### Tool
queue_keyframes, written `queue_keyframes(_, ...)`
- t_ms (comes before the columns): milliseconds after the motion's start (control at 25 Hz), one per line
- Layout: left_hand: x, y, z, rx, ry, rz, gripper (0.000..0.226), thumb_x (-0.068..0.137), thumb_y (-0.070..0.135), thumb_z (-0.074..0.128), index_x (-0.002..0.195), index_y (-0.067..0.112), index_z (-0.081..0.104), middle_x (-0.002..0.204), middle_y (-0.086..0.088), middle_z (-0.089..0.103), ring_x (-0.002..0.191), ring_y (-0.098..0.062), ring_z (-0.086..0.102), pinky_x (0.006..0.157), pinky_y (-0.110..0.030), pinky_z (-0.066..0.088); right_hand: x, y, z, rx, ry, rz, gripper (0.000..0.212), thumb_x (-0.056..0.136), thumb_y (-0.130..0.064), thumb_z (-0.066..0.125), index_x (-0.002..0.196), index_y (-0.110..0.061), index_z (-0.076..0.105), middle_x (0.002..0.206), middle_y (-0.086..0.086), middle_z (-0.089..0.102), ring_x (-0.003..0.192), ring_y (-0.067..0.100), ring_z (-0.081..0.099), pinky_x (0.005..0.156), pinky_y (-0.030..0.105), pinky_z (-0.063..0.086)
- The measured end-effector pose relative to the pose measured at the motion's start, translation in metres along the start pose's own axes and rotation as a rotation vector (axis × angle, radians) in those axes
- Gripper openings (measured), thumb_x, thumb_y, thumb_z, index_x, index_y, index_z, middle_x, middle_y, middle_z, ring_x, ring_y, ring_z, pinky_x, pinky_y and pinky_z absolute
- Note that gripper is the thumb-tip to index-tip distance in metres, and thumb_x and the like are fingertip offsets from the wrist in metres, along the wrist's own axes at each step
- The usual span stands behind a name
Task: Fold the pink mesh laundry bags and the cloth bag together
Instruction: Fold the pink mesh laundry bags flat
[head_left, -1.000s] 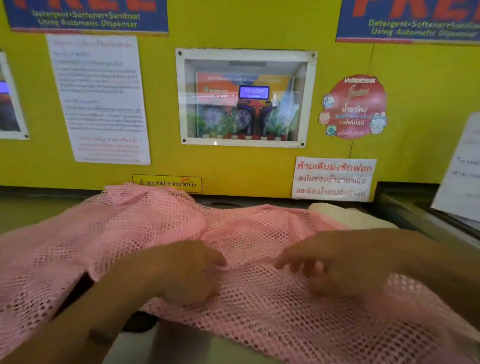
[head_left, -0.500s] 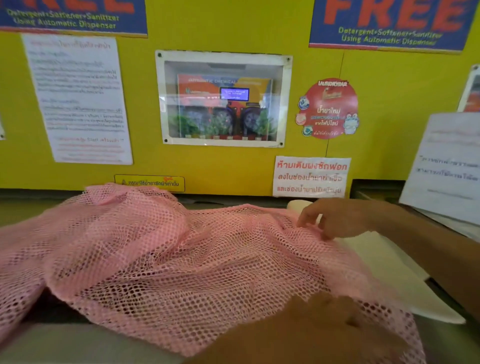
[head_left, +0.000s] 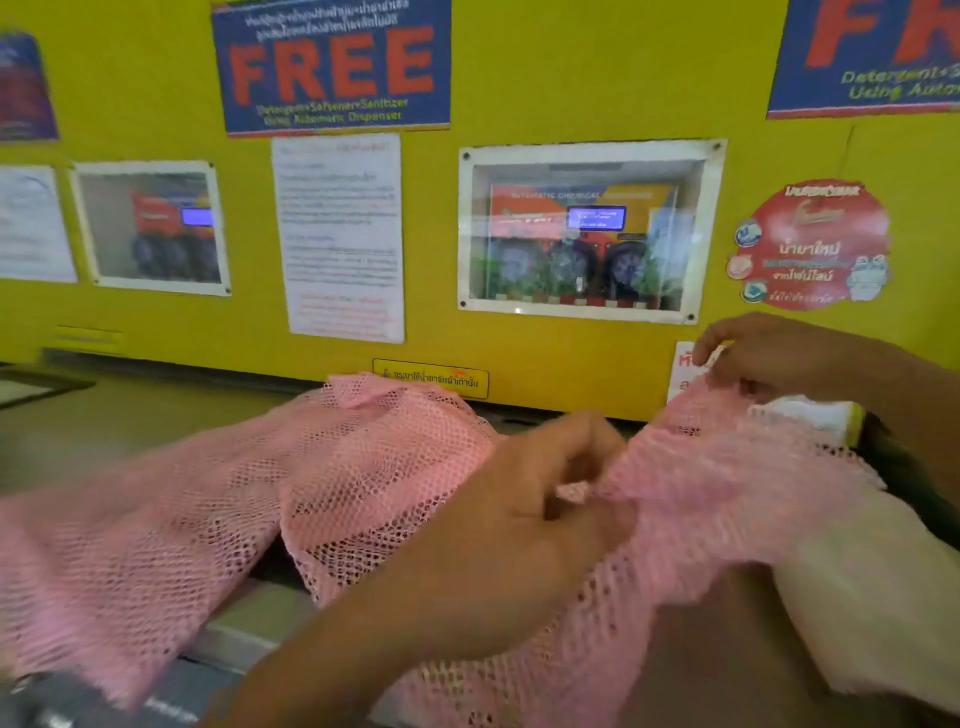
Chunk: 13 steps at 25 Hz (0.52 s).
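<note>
Pink mesh laundry bags (head_left: 363, 483) lie spread and rumpled across the counter in front of me. My left hand (head_left: 524, 525) is in the middle, fingers pinched on a fold of the pink mesh. Farther back on the right, my right hand (head_left: 769, 353) lifts the far edge of the mesh off the surface, gripping it between thumb and fingers. A cream cloth bag (head_left: 872, 587) lies at the right, partly under the mesh, with one end showing near my right wrist.
A yellow wall (head_left: 571, 93) with posters, notices and a windowed dispenser panel (head_left: 587, 234) rises directly behind the counter. The grey counter edge (head_left: 249, 639) shows below the mesh at the lower left. A dark recess sits at the far left.
My right hand has raised the far mesh edge higher. My left hand moved from the near edge up to the middle and pinched a fold. The view shifted right.
</note>
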<state>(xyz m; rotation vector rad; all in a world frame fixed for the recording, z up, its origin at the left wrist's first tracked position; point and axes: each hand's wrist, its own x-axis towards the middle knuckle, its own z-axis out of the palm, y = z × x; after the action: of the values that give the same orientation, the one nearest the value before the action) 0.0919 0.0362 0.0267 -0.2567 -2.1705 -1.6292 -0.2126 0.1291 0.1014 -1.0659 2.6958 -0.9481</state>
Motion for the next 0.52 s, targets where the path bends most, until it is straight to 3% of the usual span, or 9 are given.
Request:
queue_keyframes(120, -0.031, 0.020, -0.091, -0.240, 0.384, -0.049, 0.034, 0.069, 0.005, 0.058, 0.094, 0.021, 0.075, 0.095, -0.003, 0.076, 0.081, -0.020, 0.070, 0.073, -0.033, 0.052, 0.037, -0.049, 0.019, 0.172, 0.108, -0.001, 0.011, 0.088, -0.004, 0.062, 0.096, 0.001, 0.067, 0.073, 0.014, 0.062, 0.062, 0.023, 0.055, 0.056, 0.029, 0.041)
queue_keyframes(200, -0.047, 0.014, -0.129, -0.163, 0.574, -0.078, 0.041, 0.064, 0.005, 0.055, 0.094, 0.023, 0.076, 0.096, -0.007, 0.077, 0.083, -0.024, 0.072, 0.071, -0.036, 0.056, 0.053, -0.085, 0.049, 0.151, 0.132, -0.122, 0.014, 0.091, -0.012, 0.060, 0.091, -0.001, 0.069, 0.084, 0.015, 0.066, 0.074, 0.025, 0.066, 0.062, 0.030, 0.049)
queue_keyframes(280, -0.056, -0.008, -0.169, 0.257, 0.754, -0.210, 0.043, 0.064, 0.014, 0.053, 0.103, 0.023, 0.068, 0.097, -0.006, 0.074, 0.091, -0.029, 0.069, 0.076, -0.041, 0.056, 0.062, -0.122, 0.078, 0.534, 0.019, -0.115, 0.015, 0.092, -0.001, 0.052, 0.081, -0.005, 0.061, 0.077, 0.015, 0.058, 0.059, 0.018, 0.066, 0.052, 0.026, 0.051)
queue_keyframes(360, -0.069, -0.023, -0.197, 0.723, 0.751, -0.462, 0.042, 0.070, 0.019, 0.051, 0.112, 0.019, 0.057, 0.099, -0.005, 0.068, 0.092, -0.029, 0.064, 0.080, -0.040, 0.051, 0.065, -0.144, 0.110, 0.700, -0.061, -0.045, 0.014, 0.094, 0.000, 0.048, 0.093, -0.008, 0.059, 0.077, 0.012, 0.058, 0.062, 0.018, 0.065, 0.055, 0.030, 0.054)
queue_keyframes(440, -0.073, -0.036, -0.204, 0.961, 0.677, -0.586, 0.048, 0.080, 0.014, 0.054, 0.128, 0.017, 0.045, 0.110, -0.007, 0.061, 0.096, -0.026, 0.058, 0.082, -0.035, 0.046, 0.077, -0.148, 0.136, 0.452, -0.097, -0.016, 0.014, 0.095, -0.008, 0.049, 0.104, -0.007, 0.060, 0.079, 0.010, 0.060, 0.066, 0.022, 0.060, 0.058, 0.030, 0.049)
queue_keyframes(520, -0.067, -0.043, -0.201, 1.063, 0.646, -0.509, 0.063, 0.082, 0.015, 0.055, 0.142, 0.019, 0.035, 0.133, -0.012, 0.053, 0.115, -0.028, 0.051, 0.097, -0.042, 0.044, 0.084, -0.140, 0.151, 0.035, -0.109, -0.089, 0.024, 0.090, -0.010, 0.051, 0.108, 0.002, 0.063, 0.082, 0.015, 0.061, 0.070, 0.028, 0.057, 0.058, 0.033, 0.046)
